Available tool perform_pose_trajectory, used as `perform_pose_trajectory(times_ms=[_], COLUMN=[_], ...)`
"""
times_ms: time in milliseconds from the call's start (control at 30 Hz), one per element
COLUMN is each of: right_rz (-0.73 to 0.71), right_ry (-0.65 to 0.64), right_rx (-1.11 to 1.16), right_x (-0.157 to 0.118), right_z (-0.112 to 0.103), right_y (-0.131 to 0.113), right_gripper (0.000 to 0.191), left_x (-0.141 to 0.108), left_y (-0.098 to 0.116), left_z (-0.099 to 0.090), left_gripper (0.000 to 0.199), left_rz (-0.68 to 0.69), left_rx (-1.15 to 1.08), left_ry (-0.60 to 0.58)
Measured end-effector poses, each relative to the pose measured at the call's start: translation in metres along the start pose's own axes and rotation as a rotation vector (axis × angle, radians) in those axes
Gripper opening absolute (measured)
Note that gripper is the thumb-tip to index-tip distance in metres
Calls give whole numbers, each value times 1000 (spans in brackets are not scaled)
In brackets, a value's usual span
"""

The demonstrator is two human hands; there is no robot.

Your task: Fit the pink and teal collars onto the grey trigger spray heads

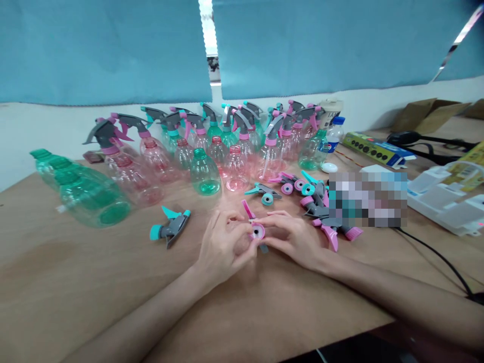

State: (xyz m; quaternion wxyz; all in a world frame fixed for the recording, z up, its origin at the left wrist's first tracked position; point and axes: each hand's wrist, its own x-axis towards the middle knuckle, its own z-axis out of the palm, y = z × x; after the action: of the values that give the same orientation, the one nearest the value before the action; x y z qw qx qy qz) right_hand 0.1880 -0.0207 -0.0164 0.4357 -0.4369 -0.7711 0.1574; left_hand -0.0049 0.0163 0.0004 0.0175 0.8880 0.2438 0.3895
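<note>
Between my two hands is a pink and grey trigger spray head [258, 231], its round pink collar facing me. My left hand [226, 240] pinches the collar from the left. The fingers of my right hand [293, 236] close on the same spray head from the right, partly hiding its body. A teal and grey spray head [172, 228] lies on the table left of my hands. Just beyond them rests another teal spray head [266, 193]. To the right sits a pile of pink, teal and grey spray heads [321, 206].
Behind my hands stand rows of clear spray bottles [245, 146], many with heads. Uncapped green bottles [88, 196] are at left. A blue-capped drink bottle [335, 135], a yellow box [374, 149], a white plastic rack [446, 194] and a black cable [434, 249] lie to the right.
</note>
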Motion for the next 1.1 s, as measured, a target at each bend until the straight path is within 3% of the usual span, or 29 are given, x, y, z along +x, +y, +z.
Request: perform_pose_trajectory(times_ms=[100,300,400,633,867,1100], right_rz=[26,5,21,-75,-85,-69], right_ry=[14,-18,-42,52,51,31], right_rx=[9,-23,-49,-13,8,-51], right_x=[0,-1,-1,0,-2,-4], right_z=[0,1,1,-1,0,0], right_y=[3,-1,-5,-4,-7,-7], right_gripper=[26,26,25,25,25,26], left_x=[0,0,0,-1,-6,-4], left_y=[0,-5,-7,-5,-5,-6], left_z=[1,-1,-4,-3,-1,-1], left_gripper=[21,18,19,17,29,20], left_rz=[-17,18,21,-19,135,110], left_rx=[62,-180,-213,-189,-239,-244], left_ry=[-12,-92,-70,55,-10,-37])
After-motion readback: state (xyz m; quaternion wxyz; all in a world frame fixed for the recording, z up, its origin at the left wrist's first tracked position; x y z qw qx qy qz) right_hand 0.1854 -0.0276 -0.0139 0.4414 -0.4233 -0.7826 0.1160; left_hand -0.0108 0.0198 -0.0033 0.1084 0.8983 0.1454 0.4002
